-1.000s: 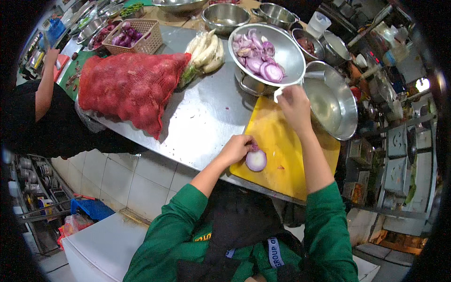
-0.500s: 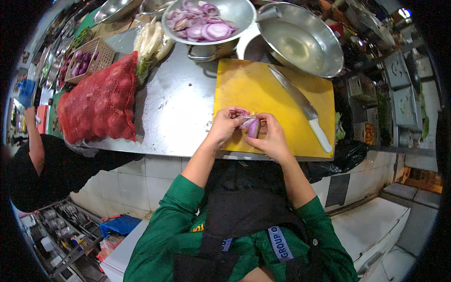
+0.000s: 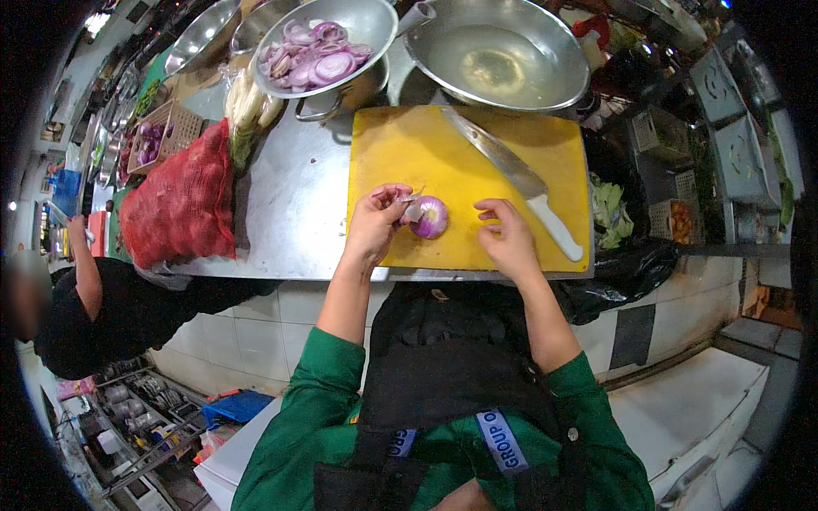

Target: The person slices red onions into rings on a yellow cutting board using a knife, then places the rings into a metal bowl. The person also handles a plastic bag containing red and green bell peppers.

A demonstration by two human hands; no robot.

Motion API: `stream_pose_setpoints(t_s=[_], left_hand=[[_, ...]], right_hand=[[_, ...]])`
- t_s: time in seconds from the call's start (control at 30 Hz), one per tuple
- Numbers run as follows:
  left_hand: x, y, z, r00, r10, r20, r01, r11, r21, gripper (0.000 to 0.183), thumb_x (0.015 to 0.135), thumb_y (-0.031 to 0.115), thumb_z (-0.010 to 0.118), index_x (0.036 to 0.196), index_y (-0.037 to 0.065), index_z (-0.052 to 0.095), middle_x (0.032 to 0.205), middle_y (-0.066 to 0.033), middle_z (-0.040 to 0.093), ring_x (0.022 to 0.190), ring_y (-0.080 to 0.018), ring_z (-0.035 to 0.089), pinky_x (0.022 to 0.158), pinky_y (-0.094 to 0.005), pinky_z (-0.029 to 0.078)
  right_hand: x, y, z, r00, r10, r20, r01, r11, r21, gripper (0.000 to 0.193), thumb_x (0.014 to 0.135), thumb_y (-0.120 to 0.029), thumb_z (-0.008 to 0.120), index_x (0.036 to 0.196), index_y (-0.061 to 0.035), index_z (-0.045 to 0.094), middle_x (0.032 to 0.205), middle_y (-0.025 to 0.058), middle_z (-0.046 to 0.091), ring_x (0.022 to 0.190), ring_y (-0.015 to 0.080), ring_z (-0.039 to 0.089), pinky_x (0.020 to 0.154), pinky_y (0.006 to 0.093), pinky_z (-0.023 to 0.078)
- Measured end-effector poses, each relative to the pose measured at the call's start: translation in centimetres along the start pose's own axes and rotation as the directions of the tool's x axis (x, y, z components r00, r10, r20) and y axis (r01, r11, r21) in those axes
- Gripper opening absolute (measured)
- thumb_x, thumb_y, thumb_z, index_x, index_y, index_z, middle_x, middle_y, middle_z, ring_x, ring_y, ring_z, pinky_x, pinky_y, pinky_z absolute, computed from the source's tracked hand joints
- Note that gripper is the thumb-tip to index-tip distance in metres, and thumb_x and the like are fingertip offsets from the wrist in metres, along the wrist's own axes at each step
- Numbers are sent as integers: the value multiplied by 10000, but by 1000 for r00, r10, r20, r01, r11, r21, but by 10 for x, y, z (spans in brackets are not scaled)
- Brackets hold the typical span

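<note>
Purple onion on yellow board; left hand at its nine o'clock pinches papery peel, right hand at three, fingers parted, empty.
We'd judge onion light, firm, slick where bared; we'd hold its round sides.

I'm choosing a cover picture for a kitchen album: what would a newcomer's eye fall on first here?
Probably the bright yellow cutting board in the middle, with a white-handled knife slanting across its right side and the left hand at a red onion near its front edge. Next come the bulging red mesh sack at the left and the metal bowl of sliced onions beyond the board's far left corner.
</note>
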State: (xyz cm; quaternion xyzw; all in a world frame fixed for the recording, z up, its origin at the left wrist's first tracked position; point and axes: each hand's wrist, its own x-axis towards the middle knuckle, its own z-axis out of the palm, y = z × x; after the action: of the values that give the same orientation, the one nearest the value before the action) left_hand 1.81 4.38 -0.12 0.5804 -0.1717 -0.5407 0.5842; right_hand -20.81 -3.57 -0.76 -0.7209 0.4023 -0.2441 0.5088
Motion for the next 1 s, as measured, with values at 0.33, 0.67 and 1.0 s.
stream_pose_setpoints(t_s=[0.33, 0.67, 1.0], left_hand=[[-28, 14, 71, 997, 49, 52, -57, 986, 154, 177, 921, -32, 560, 1091, -7, 606, 951, -50, 615, 775, -120, 572, 690, -242, 484], [-53, 6, 67, 925, 213, -314, -167, 972, 168, 179, 961, 33, 572, 1132, -8, 606, 966, -40, 610, 823, -95, 572, 708, -220, 486], [-87, -4, 21, 783, 281, -555, -258, 958, 123, 206, 955, 24, 573, 1158, 11, 610, 1018, -51, 619, 816, -105, 588, 721, -246, 526]], right_hand=[[12, -7, 25, 974, -194, 114, 201, 978, -57, 372, 798, -152, 728, 1117, -35, 576, 1146, 167, 501, 988, 367, 604, 854, 431, 512], [23, 10, 13, 975, -21, 222, 58, 985, -160, 330, 805, -224, 723, 994, -6, 564, 962, 224, 616, 903, 422, 622, 774, 481, 499], [25, 13, 6, 987, -38, 159, 86, 948, -307, 453, 792, -238, 737, 1117, 27, 563, 1055, 240, 601, 914, 414, 620, 849, 476, 486]])
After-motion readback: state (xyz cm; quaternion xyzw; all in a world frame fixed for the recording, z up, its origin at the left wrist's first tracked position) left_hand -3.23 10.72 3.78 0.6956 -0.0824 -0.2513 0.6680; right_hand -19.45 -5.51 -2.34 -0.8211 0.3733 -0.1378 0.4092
